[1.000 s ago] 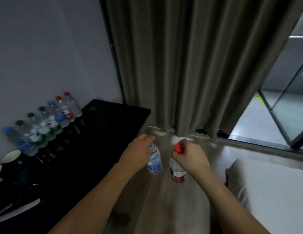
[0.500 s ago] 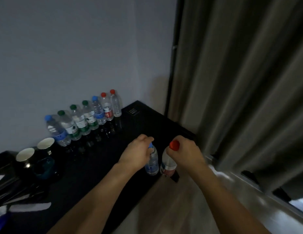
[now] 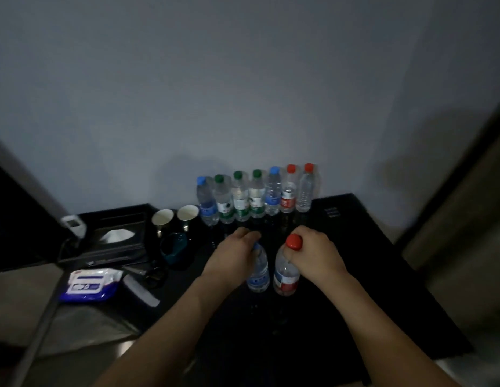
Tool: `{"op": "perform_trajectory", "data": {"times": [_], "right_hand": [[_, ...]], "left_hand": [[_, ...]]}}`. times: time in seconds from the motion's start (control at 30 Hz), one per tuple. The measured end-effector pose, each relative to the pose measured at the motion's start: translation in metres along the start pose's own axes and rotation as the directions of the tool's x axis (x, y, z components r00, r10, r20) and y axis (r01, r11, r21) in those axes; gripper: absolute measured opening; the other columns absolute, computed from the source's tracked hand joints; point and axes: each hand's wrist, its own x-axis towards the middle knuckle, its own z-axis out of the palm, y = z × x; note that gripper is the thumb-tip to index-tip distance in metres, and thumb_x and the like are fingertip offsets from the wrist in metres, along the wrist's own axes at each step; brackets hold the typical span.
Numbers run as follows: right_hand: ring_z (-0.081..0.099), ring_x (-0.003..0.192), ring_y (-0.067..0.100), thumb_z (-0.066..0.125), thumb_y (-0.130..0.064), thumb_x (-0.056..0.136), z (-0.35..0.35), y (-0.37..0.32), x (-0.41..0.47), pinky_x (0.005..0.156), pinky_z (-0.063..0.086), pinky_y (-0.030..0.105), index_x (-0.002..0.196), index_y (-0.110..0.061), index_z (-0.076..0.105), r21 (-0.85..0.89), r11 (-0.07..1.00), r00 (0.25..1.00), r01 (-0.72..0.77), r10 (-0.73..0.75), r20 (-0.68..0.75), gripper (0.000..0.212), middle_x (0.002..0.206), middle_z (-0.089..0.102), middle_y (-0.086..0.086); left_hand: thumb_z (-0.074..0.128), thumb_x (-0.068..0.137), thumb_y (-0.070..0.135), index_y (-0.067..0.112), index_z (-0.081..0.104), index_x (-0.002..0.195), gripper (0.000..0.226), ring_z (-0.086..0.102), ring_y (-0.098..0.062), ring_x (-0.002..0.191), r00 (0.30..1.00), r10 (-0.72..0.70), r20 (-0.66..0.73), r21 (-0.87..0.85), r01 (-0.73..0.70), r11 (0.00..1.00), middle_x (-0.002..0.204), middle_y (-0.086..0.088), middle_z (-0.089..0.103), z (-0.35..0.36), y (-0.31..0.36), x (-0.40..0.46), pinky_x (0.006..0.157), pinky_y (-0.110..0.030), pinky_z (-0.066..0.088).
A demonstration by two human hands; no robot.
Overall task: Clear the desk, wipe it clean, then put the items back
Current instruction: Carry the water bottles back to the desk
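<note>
Left hand (image 3: pixel 234 256): fingers curled round the top of a blue-label bottle (image 3: pixel 259 272), cap hidden under them.
Right hand (image 3: pixel 317 254): fingers curled round the neck of a red-cap bottle (image 3: pixel 286 270).
Position: both bottles upright over the black desk (image 3: pixel 368 261), side by side; contact with the surface cannot be told.
Grip purpose: neck holds likely suit setting each down upright, toward the row (image 3: pixel 254 195) of seven bottles at the wall.
Contents: held bottles look part full; two cups (image 3: pixel 175 217) show pale insides, contents unclear; tissue box (image 3: pixel 117 233) shows a white tissue.
Other: wipes pack (image 3: pixel 89 284) at the left edge.
</note>
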Motion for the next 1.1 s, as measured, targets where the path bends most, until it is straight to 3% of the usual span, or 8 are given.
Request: {"op": "perform_trajectory", "data": {"times": [0.2,0.53,0.67,0.87,0.97,1.1], "right_hand": [[0.059,0.079,0.019,0.063,-0.033,0.084,0.042,-0.031,0.089,0.063,0.042,0.029,0.085,-0.020,0.057,-0.008,0.989,0.985,0.147,-0.146,0.091,0.014,0.087,0.060,-0.003],[0.059,0.087,0.023,0.062,-0.036,0.087,0.119,-0.061,0.227,0.070,0.047,0.031,0.095,-0.019,0.058,-0.090,0.978,0.973,0.190,-0.175,0.151,0.020,0.096,0.060,0.002],[0.058,0.092,0.023,0.062,-0.035,0.089,0.139,-0.060,0.266,0.074,0.048,0.033,0.101,-0.020,0.056,-0.100,0.977,0.972,0.190,-0.173,0.161,0.020,0.101,0.058,0.002],[0.058,0.100,0.025,0.061,-0.035,0.090,0.151,-0.062,0.279,0.082,0.051,0.039,0.113,-0.020,0.053,-0.079,0.980,0.966,0.182,-0.164,0.199,0.029,0.110,0.056,0.004],[0.057,0.110,0.024,0.059,-0.036,0.091,0.142,-0.068,0.267,0.088,0.050,0.040,0.129,-0.023,0.046,-0.061,0.985,0.965,0.158,-0.141,0.221,0.042,0.124,0.055,0.003],[0.049,0.125,0.026,0.058,-0.035,0.093,0.111,-0.072,0.234,0.099,0.045,0.039,0.147,-0.021,0.030,-0.046,0.986,0.969,0.162,-0.150,0.196,0.062,0.141,0.047,0.006]], "left_hand": [[0.052,0.095,0.023,0.018,0.049,0.138,0.043,0.053,-0.028,0.116,0.983,-0.170,-0.065,0.018,0.171,0.985,0.132,-0.005,0.050,-0.008,-0.065,0.042,0.091,-0.038,0.047],[0.055,0.089,0.013,0.017,0.055,0.129,0.040,0.057,-0.029,0.105,0.974,-0.219,-0.051,-0.023,0.219,0.976,0.126,-0.004,0.053,0.011,-0.174,0.154,0.080,-0.038,0.050],[0.055,0.088,0.010,0.014,0.056,0.129,0.041,0.058,-0.035,0.101,0.975,-0.217,-0.048,-0.039,0.216,0.976,0.124,-0.010,0.054,0.022,-0.202,0.190,0.079,-0.044,0.051],[0.053,0.091,0.013,0.015,0.052,0.134,0.042,0.059,-0.034,0.103,0.966,-0.250,-0.070,-0.050,0.247,0.968,0.130,-0.008,0.051,0.023,-0.211,0.207,0.080,-0.046,0.052],[0.053,0.091,0.014,0.015,0.049,0.136,0.045,0.058,-0.034,0.105,0.966,-0.245,-0.078,-0.080,0.239,0.968,0.134,-0.007,0.048,0.019,-0.204,0.200,0.082,-0.044,0.051],[0.054,0.093,0.022,0.017,0.036,0.145,0.055,0.051,-0.030,0.122,0.949,-0.289,-0.128,-0.102,0.278,0.955,0.149,-0.005,0.036,0.004,-0.182,0.169,0.091,-0.043,0.050]]}}
